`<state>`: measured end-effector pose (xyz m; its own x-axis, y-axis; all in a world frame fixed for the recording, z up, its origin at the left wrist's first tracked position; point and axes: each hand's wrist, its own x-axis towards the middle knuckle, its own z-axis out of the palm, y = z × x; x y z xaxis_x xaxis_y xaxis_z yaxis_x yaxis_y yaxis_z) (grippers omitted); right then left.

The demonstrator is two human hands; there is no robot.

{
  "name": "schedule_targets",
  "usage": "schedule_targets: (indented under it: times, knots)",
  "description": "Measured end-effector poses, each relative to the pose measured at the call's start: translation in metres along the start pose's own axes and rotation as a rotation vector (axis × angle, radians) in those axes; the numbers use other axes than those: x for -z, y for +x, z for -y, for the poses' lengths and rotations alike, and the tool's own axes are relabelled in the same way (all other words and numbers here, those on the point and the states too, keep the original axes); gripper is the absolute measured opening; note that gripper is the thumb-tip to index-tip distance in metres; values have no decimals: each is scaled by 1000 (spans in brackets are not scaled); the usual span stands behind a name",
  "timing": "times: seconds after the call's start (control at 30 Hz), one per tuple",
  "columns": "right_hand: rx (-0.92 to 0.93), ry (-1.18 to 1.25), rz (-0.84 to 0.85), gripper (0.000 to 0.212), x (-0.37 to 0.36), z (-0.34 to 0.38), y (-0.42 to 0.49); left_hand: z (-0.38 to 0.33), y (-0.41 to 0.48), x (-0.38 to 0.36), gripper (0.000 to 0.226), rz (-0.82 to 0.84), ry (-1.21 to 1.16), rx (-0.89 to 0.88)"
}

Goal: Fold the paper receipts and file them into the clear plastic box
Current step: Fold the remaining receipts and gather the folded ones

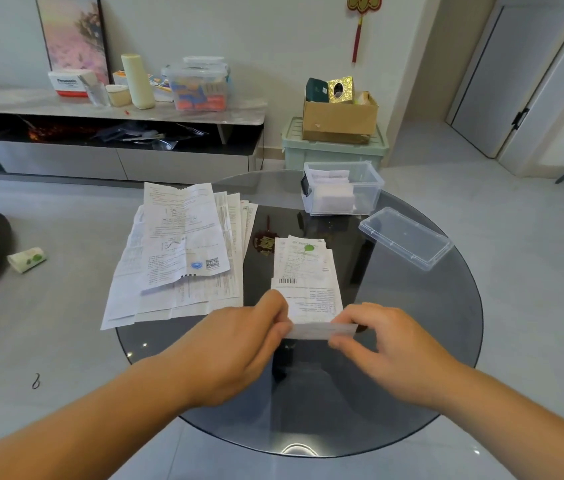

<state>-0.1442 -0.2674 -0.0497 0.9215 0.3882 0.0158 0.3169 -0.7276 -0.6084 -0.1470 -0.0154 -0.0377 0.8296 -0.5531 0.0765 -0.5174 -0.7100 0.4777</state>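
1. Location type: a home, living-room area.
2. Wall unit: a low cabinet (232, 114) with a stone-look top and drawer fronts runs along the wall. It carries household items, including a lidded storage tub (199, 86).
3. Decor: a framed picture (74, 36) leans against the wall; a red-and-gold hanging ornament (362, 8) is fixed higher up.
4. Storage: a cardboard box (339, 121) sits on a pale green bin (334, 152).
5. Furniture: a round dark glass table (412, 341) stands on a pale tiled floor (65, 341).
6. Access: an interior door (505, 81) is at the right.
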Motion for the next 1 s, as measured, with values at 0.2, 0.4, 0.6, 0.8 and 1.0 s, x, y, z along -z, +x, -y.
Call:
schedule_targets:
  times: [0.2, 0.4, 0.6, 0.8, 1.0]
  knots:
    - [-120, 230, -147, 8, -6, 3, 11, 0, 19, -4, 31, -168, -249, 207]
    - [-249, 123, -266, 61, -17, 6, 28, 10, 37, -17, 73, -195, -162, 281]
    - [-251, -162, -285, 82, -28, 4, 36, 12, 41, -27, 93, -172, -3, 272]
    - [-268, -229, -216, 75, -24, -2, 36, 10, 43, -26, 55, -41, 82, 294]
    - [-241, -237, -177, 63, -15, -5, 28, 13, 37, -25, 43, 2, 178, 247]
